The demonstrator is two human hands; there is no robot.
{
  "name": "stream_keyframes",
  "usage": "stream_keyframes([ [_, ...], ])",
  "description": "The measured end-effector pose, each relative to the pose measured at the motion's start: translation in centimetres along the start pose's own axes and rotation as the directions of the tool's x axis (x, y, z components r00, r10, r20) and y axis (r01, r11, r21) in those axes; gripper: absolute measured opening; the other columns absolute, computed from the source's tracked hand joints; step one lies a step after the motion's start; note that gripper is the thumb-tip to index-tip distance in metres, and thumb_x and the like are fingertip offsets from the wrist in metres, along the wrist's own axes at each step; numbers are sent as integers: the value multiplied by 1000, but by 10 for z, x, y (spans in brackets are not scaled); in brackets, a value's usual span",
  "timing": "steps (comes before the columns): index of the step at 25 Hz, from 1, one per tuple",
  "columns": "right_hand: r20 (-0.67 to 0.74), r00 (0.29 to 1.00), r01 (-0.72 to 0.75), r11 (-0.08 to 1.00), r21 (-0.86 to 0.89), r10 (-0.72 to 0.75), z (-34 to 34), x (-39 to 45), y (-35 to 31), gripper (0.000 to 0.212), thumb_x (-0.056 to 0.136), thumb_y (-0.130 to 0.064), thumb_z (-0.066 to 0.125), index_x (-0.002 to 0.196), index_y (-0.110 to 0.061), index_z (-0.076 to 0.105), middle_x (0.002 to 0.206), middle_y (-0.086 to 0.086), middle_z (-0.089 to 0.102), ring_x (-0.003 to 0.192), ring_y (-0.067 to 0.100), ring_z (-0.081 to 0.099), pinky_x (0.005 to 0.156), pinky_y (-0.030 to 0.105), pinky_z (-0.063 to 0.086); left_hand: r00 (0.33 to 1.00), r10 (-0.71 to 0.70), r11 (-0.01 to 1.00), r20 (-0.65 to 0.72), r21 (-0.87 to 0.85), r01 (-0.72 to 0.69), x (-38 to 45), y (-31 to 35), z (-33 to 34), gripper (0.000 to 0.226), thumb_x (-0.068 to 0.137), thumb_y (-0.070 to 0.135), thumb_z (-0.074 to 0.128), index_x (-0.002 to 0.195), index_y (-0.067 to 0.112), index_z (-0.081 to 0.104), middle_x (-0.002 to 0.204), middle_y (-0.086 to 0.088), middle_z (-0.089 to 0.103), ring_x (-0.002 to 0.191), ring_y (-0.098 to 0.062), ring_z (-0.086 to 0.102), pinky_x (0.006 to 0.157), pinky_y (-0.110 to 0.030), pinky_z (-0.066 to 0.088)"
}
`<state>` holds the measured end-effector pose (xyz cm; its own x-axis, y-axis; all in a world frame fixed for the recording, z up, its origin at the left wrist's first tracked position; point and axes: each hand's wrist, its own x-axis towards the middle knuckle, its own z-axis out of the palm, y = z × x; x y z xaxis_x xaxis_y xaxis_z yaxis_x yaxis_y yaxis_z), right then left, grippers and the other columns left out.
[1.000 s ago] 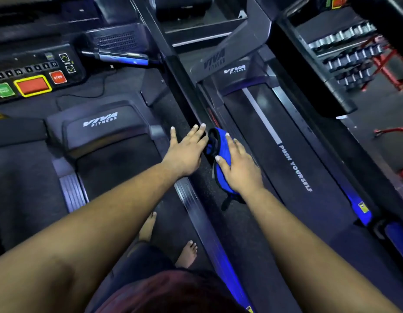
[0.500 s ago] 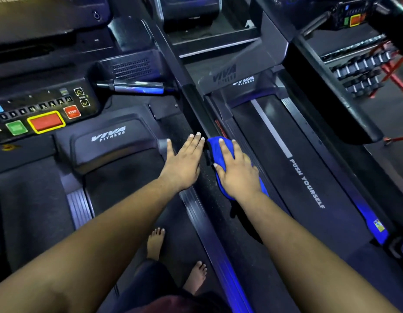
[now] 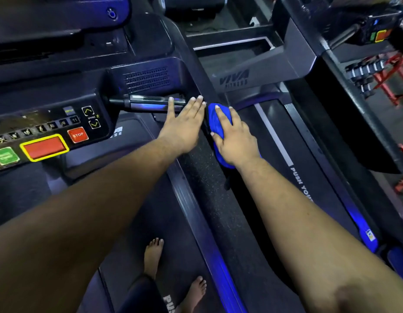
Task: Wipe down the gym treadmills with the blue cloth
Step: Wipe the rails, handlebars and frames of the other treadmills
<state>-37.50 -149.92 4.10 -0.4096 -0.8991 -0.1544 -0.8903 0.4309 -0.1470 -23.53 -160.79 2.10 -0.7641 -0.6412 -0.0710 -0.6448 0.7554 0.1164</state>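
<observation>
My right hand [image 3: 235,137] presses the bunched blue cloth [image 3: 216,119] onto the left side rail of the right treadmill [image 3: 309,154], close to its front motor cover. The cloth shows ahead of my fingers and below my wrist. My left hand [image 3: 184,124] lies flat, fingers spread, on the right side rail of the left treadmill [image 3: 132,199], its fingertips near the silver handlebar [image 3: 146,102]. A speckled floor strip separates the two hands.
The left treadmill's console [image 3: 44,132] with red, green and STOP buttons juts out at left. My bare feet [image 3: 153,256] stand on its belt. A dumbbell rack [image 3: 365,71] on a red frame is at the far right. Blue-lit rails run toward me.
Both hands have slid forward along the rails toward the treadmill fronts, the right one pushing the cloth. The view has tilted so the console looms larger at left.
</observation>
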Motion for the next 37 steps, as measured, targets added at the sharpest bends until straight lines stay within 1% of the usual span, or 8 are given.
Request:
stream_keyframes([
  [3, 34, 999, 2, 999, 40, -4, -4, -1, 2, 68, 96, -53, 47, 152, -50, 9, 165, -4, 10, 135, 34, 36, 93, 61, 47, 1000, 5, 1000, 28, -28, -5, -8, -2, 2, 81, 93, 22, 48, 157, 8, 0, 167, -5, -6, 154, -17, -4, 115, -66, -6],
  [7, 39, 999, 13, 1000, 19, -14, -2, -66, 24, 68, 96, -51, 48, 152, -51, 9, 165, -8, 7, 138, 29, 32, 90, 61, 49, 994, 24, 984, 106, -177, -4, -46, 28, 0, 95, 89, 24, 57, 157, 10, -8, 167, -2, -8, 154, -16, -5, 118, -62, -6],
  [13, 29, 998, -53, 997, -59, 55, 8, -209, 77, 67, 97, -56, 45, 153, -49, 9, 164, -7, 9, 134, 29, 37, 87, 59, 51, 977, 152, 956, 150, -273, -107, -130, 128, 10, 96, 87, 26, 60, 158, 14, -4, 167, -1, -7, 154, -15, -4, 120, -62, -3],
  [18, 12, 993, -114, 987, -116, 116, 17, -316, 116, 67, 97, -57, 44, 153, -48, 8, 165, -5, 11, 131, 29, 39, 89, 56, 50, 961, 163, 939, 224, -333, -82, -207, 215, 18, 91, 88, 28, 58, 158, 18, 1, 167, -4, -8, 154, -17, -4, 119, -62, 0],
  [22, 63, 990, -121, 984, -130, 130, 15, -384, 136, 70, 99, -46, 48, 152, -51, 4, 166, -4, 9, 135, 29, 33, 95, 57, 46, 942, 170, 941, 290, -333, -67, -263, 266, 11, 87, 91, 29, 56, 159, 19, 3, 167, -1, -10, 154, -16, -5, 119, -64, 0],
  [26, 97, 986, -123, 987, -100, 133, -13, -403, 143, 63, 100, -40, 49, 151, -52, 14, 165, -4, 14, 137, 30, 33, 100, 55, 41, 936, 112, 933, 333, -360, 16, -292, 289, -2, 85, 92, 28, 56, 159, 18, 3, 167, -1, -8, 154, -15, -3, 119, -62, -1],
  [31, -54, 968, -231, 954, 194, 245, -22, -397, 137, 63, 99, -54, 45, 154, -45, 16, 164, -3, 15, 141, 28, 28, 102, 59, 42, 955, 40, 875, 294, -471, 108, -286, 293, -9, 76, 97, 28, 49, 159, 19, 6, 167, 0, -3, 154, -15, 2, 120, -61, 2],
  [37, -16, 987, -151, 969, 193, 157, -25, -309, 124, 61, 101, -53, 41, 155, -45, 14, 165, -6, 9, 145, 25, 22, 107, 57, 36, 968, -130, 679, 217, -692, 246, -215, 284, 6, 64, 100, 35, 44, 157, 23, 16, 167, 1, 9, 152, -18, 14, 118, -62, 10],
])
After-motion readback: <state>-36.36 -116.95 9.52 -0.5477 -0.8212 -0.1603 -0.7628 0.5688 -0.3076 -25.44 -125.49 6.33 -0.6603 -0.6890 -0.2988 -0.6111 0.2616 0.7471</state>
